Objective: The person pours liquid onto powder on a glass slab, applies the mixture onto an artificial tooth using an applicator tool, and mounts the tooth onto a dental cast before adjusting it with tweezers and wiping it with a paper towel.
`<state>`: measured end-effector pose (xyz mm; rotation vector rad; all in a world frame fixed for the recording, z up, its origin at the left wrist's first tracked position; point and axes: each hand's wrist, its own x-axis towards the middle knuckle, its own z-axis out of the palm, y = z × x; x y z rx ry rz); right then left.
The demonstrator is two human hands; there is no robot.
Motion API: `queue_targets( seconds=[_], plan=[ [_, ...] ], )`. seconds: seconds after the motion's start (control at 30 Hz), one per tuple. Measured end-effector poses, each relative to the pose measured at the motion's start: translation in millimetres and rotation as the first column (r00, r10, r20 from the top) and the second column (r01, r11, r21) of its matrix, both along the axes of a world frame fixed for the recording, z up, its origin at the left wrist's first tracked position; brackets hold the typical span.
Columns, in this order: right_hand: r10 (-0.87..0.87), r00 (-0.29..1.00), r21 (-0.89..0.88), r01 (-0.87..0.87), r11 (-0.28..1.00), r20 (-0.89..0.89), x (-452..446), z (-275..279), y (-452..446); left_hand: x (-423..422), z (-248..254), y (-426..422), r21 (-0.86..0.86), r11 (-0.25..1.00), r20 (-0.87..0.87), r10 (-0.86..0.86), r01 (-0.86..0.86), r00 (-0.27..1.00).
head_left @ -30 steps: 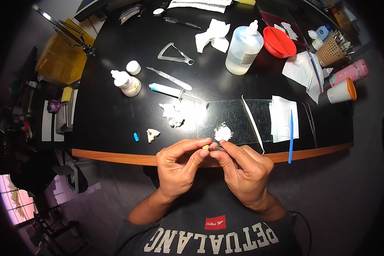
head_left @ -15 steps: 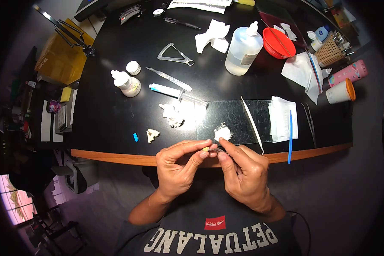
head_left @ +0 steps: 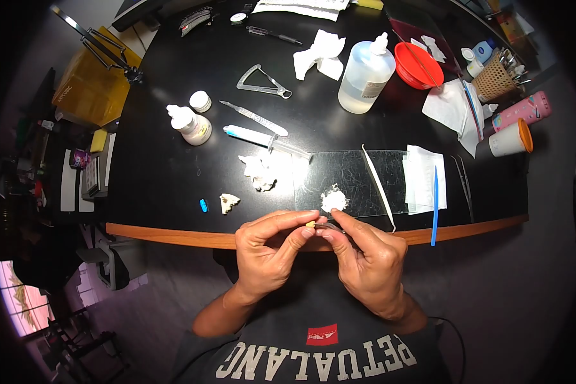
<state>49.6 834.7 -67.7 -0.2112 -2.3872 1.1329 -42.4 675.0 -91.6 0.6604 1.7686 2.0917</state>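
Between the thumb and fingertips of my left hand [head_left: 262, 253] is a small yellow piece [head_left: 310, 224], its kind too small to make out. My right hand [head_left: 372, 265] is closed on a thin metal tool [head_left: 329, 226], whose tip meets or nearly meets the yellow piece; my fingers cover much of it. Both hands are close together over the table's front edge. Just beyond my fingertips, a heap of white powder [head_left: 334, 200] lies on a glass slab [head_left: 355, 168]. A cream, tooth-like model piece [head_left: 228, 203] and a small blue piece [head_left: 203, 205] lie to the left.
Right of the powder lie a white double-ended instrument [head_left: 379, 187], a blue stick [head_left: 436, 208] on white paper [head_left: 422, 179], and tweezers [head_left: 464, 182]. Farther back are a syringe [head_left: 256, 137], a caliper [head_left: 262, 85], a large bottle [head_left: 366, 77], a small bottle [head_left: 191, 126] and a red bowl [head_left: 411, 67].
My right thumb and the metal tool have shifted slightly left, closer to the yellow piece. My left hand has barely moved, and the things on the table stay put.
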Motion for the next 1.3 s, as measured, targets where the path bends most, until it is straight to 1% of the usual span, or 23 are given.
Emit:
queue_targets(
  seconds=[0.07, 0.1, 0.2, 0.23, 0.3, 0.37, 0.47, 0.5, 0.53, 0.6, 0.67, 0.73, 0.77, 0.8, 0.83, 0.87, 0.93, 1.03, 1.13, 1.23, 1.27, 1.3],
  plan=[
    [0.038, 0.999, -0.045, -0.038, 0.998, -0.013, 0, 1, 1, -1, 2, 0, -0.025, 1.000, -0.015, -0.007, 0.006, 1.000],
    [0.057, 0.998, -0.068, -0.058, 0.996, -0.021, 0, 2, 1, -1, 2, -1, -0.005, 1.000, 0.004, -0.017, 0.017, 1.000],
    [0.127, 0.989, -0.130, -0.117, 0.985, 0.073, 6, 10, 3, -2, 0, -3, 0.051, 0.998, 0.062, -0.045, 0.042, 0.997],
    [0.142, 0.988, -0.155, -0.131, 0.979, 0.064, 8, 9, 3, -1, 0, -4, 0.065, 0.997, 0.084, -0.052, 0.046, 0.995],
    [0.169, 0.984, -0.203, -0.156, 0.967, 0.048, 12, 8, 2, 3, 3, -3, 0.126, 0.992, 0.152, -0.045, 0.026, 0.987],
    [0.139, 0.989, -0.295, -0.118, 0.948, 0.053, 15, 6, -4, 12, 7, -1, 0.209, 0.977, 0.247, -0.024, -0.029, 0.969],
    [0.121, 0.992, -0.379, -0.097, 0.920, 0.041, 18, 3, -13, 16, 4, -5, 0.038, 0.999, -0.027, -0.025, 0.026, 0.999],
    [0.115, 0.993, -0.422, -0.091, 0.902, 0.032, 19, 3, -19, 17, 6, -9, -0.035, 0.996, -0.034, -0.078, 0.077, 0.996],
    [0.109, 0.994, -0.464, -0.086, 0.882, 0.023, 19, 3, -24, 20, 4, -12, -0.047, 0.996, -0.010, -0.076, 0.075, 0.997],
    [0.154, 0.987, -0.483, -0.152, 0.862, -0.037, 22, 2, -30, 27, 0, -17, -0.071, 0.995, 0.038, -0.066, 0.069, 0.997],
    [0.183, 0.973, -0.296, -0.217, 0.930, -0.138, 15, 3, -26, 32, 6, -14, 0.058, 0.997, 0.163, -0.065, 0.056, 0.984],
    [0.260, 0.963, -0.134, -0.267, 0.954, -0.064, 18, 10, -1, 34, 8, -11, 0.180, 0.983, 0.284, -0.077, 0.026, 0.956],
    [0.206, 0.976, 0.021, -0.208, 0.978, 0.077, 25, 18, 16, 36, 18, -7, 0.119, 0.993, 0.385, -0.033, -0.014, 0.922],
    [0.095, 0.995, 0.094, -0.093, 0.991, -0.020, 20, 13, 29, 33, 18, -8, 0.056, 0.998, 0.364, -0.045, 0.026, 0.930],
    [-0.063, 0.994, 0.202, 0.081, 0.976, -0.093, 10, 9, 40, 28, 18, -11, -0.012, 0.998, 0.348, -0.058, 0.067, 0.936],
    [-0.246, 0.967, 0.232, 0.225, 0.946, 0.064, 6, 16, 43, 25, 18, -13, -0.081, 0.991, 0.331, -0.076, 0.109, 0.941],
    [-0.288, 0.955, 0.372, 0.243, 0.896, 0.070, -3, 6, 64, 21, 22, -14, -0.102, 0.986, 0.407, -0.079, 0.132, 0.910],
    [-0.251, 0.957, 0.357, 0.184, 0.916, 0.149, -4, -4, 73, 15, 26, -20, -0.137, 0.978, 0.463, -0.077, 0.157, 0.883],
    [-0.255, 0.957, 0.366, 0.190, 0.911, 0.140, -7, -8, 71, 15, 34, -21, -0.237, 0.961, 0.430, -0.027, 0.142, 0.902],
    [-0.273, 0.952, 0.417, 0.193, 0.888, 0.142, -6, -3, 71, 11, 36, -30, -0.239, 0.962, 0.326, -0.049, 0.133, 0.944],
    [-0.279, 0.931, 0.232, 0.225, 0.946, 0.234, -4, 2, 71, 10, 35, -30, -0.261, 0.959, 0.236, -0.046, 0.109, 0.971],
    [-0.266, 0.907, 0.042, 0.268, 0.963, 0.326, 0, 11, 70, 9, 35, -30, -0.280, 0.956, 0.144, -0.044, 0.084, 0.989]
  ],
)
